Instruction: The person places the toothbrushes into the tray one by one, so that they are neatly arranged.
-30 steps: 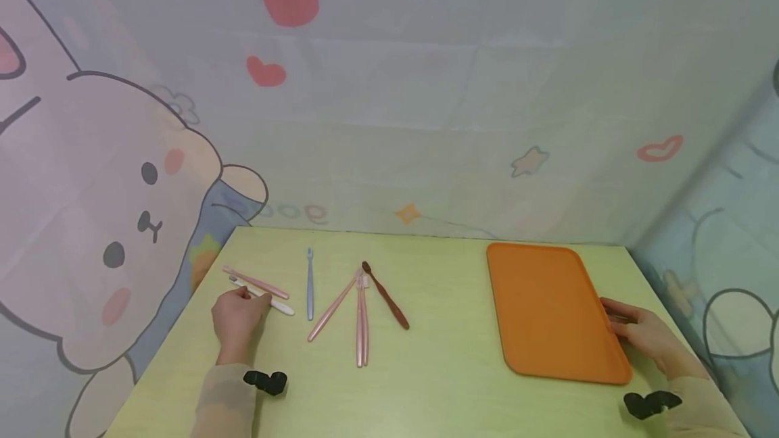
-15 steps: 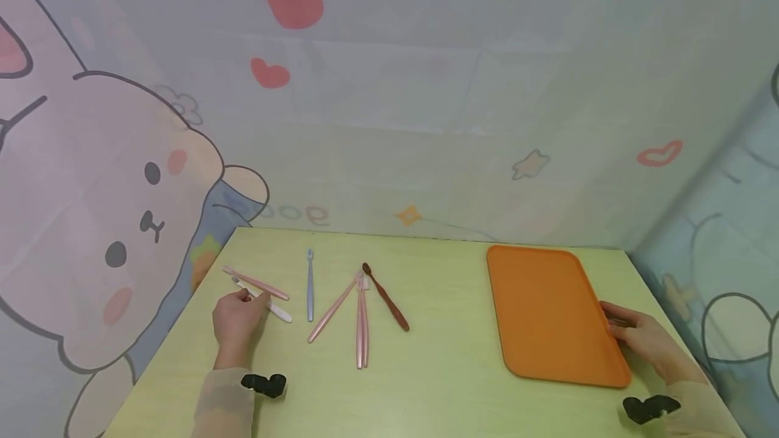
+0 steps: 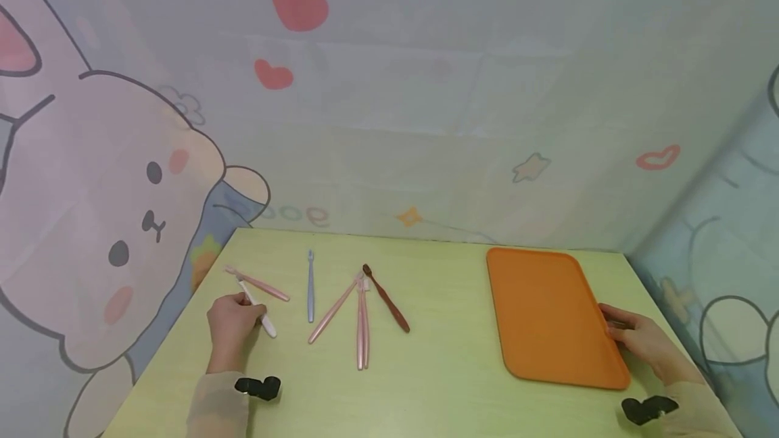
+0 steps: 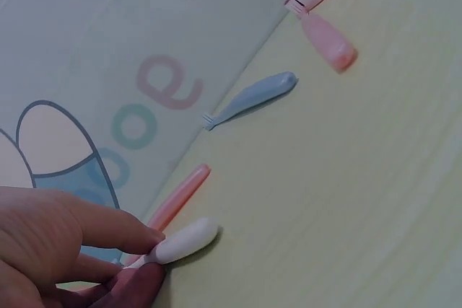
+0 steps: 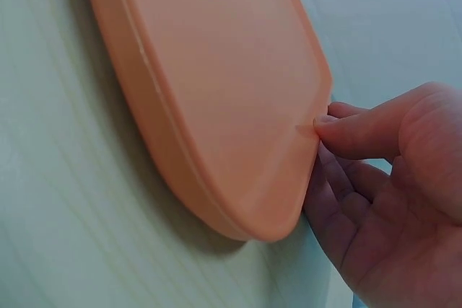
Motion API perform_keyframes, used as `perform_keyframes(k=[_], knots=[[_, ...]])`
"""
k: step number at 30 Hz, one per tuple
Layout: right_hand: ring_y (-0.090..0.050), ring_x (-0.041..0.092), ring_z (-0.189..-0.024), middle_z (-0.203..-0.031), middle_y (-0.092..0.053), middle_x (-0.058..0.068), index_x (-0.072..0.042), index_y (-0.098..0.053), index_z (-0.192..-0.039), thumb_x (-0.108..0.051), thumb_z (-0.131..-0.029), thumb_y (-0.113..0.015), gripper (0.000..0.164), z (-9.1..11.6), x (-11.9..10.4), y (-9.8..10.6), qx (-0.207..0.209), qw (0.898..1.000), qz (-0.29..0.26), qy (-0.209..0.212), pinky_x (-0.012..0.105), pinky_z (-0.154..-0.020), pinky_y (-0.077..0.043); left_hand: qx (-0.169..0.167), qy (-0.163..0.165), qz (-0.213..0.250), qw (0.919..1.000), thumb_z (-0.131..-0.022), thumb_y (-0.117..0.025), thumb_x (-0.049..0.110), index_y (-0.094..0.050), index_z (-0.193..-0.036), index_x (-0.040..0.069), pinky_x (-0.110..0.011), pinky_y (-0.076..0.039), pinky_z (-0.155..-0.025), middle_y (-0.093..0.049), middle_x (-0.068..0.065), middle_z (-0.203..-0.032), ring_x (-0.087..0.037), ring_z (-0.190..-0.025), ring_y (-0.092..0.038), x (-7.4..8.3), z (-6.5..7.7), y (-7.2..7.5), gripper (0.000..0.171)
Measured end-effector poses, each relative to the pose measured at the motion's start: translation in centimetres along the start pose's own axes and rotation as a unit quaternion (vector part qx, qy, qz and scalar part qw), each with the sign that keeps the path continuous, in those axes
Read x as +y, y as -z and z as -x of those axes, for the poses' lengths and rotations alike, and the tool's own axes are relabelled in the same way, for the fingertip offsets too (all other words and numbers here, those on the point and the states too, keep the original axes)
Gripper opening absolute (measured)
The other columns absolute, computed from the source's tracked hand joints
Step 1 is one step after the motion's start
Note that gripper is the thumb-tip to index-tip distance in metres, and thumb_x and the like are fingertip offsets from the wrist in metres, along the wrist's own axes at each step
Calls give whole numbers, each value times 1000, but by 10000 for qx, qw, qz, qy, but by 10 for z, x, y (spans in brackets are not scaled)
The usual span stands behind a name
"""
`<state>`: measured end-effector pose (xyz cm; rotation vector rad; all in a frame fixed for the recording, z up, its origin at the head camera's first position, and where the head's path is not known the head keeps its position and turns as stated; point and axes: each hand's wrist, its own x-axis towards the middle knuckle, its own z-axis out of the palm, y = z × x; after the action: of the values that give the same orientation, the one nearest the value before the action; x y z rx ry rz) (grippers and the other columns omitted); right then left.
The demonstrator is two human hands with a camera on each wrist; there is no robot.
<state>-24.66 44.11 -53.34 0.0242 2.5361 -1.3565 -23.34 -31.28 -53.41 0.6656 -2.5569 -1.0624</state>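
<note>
At the left of the table, my left hand (image 3: 232, 323) pinches a white toothbrush (image 3: 268, 325) between thumb and fingers. In the left wrist view its handle (image 4: 189, 240) points away from the fingertips and its head is partly hidden by the hand. Just beyond it lies a pink toothbrush (image 3: 268, 287). Over on the right, my right hand (image 3: 648, 340) pinches the right rim of an orange tray (image 3: 555, 320). The right wrist view shows the thumb on the rim of the tray (image 5: 216, 70) and the other fingers beneath or behind it.
A blue toothbrush (image 3: 311, 287) lies right of the left hand. Farther right, several pink toothbrushes (image 3: 362, 330) and a brown toothbrush (image 3: 387, 299) fan out with their heads close together. A printed cloth (image 3: 414, 100) hangs behind the pale green table (image 3: 450, 357).
The white toothbrush has turned in my left hand's grip, its handle end swinging toward me and leftward. The hand has shifted slightly left. My right hand stays at the tray.
</note>
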Motion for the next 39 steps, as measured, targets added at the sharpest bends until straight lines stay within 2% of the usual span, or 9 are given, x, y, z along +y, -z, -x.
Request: perform_keyframes(k=[6,14,19,22,25,27,30,34,39], knots=[[-48,-15,-93,-148,-35,36,8,-24,-152,-7,-101,-55,61,0,-1,0,28,9999,24,-119,20,-82,-54,-134,76,95,9998,-71,-75,10,-71,-81,0,-29,-42,-59,-65,-4,-69,-27,-75,-56,4,4,6,14],[-49,-13,-97,-149,-33,36,7,-24,-152,-10,-102,-55,62,0,1,0,22,9999,35,-103,20,-82,-54,-77,194,171,9996,-73,-75,9,-66,-118,-13,-49,-53,-81,-72,-22,-101,-39,-98,-63,5,4,7,51],[-55,21,-120,-150,-33,34,5,-27,-152,-14,-101,-56,62,-1,2,0,105,9993,358,-61,14,-81,-50,-62,396,416,9983,-73,-76,10,-66,-120,-10,-34,-53,-71,-74,-18,-98,-32,-92,-67,0,3,7,52],[-57,12,-114,-149,-35,34,5,-28,-152,-14,-101,-58,62,-1,3,-1,148,9993,339,-42,13,-80,-49,-91,574,757,9954,-74,-77,10,-67,-120,-9,-22,-49,-63,-74,-15,-93,-20,-80,-66,-4,2,9,51],[-52,-11,-98,-148,-36,35,6,-28,-152,-12,-100,-58,62,0,4,-1,128,9998,159,-19,14,-80,-50,-197,746,1239,9893,-76,-76,8,-66,-122,-9,-19,-50,-57,-74,-12,-88,-10,-68,-64,-6,1,10,50],[-50,-15,-96,-148,-37,34,6,-29,-152,-13,-100,-59,62,0,4,-2,121,9999,96,7,15,-81,-51,-307,867,1623,9825,-78,-75,7,-65,-123,-9,-20,-53,-56,-72,-8,-84,-8,-63,-64,-5,1,11,49],[-57,4,-111,-150,-35,32,5,-29,-152,-17,-101,-58,63,1,2,-3,79,9998,150,72,17,-82,-51,-422,1008,2135,9708,-81,-75,7,-65,-126,-6,-23,-57,-57,-70,-1,-81,-9,-61,-65,-2,0,10,48],[-49,32,-128,-152,-35,30,4,-31,-152,-22,-102,-57,62,1,-1,-6,61,9994,305,173,15,-83,-49,-480,936,2659,9583,-85,-74,8,-63,-130,-3,-23,-59,-62,-68,1,-87,-8,-66,-66,8,3,6,48],[-47,36,-130,-150,-39,29,4,-35,-151,-23,-102,-57,60,0,-4,-12,57,9989,377,258,14,-83,-48,-648,621,3307,9395,-89,-73,7,-60,-134,-2,-24,-60,-68,-68,-2,-93,-8,-71,-68,38,11,-6,48]])
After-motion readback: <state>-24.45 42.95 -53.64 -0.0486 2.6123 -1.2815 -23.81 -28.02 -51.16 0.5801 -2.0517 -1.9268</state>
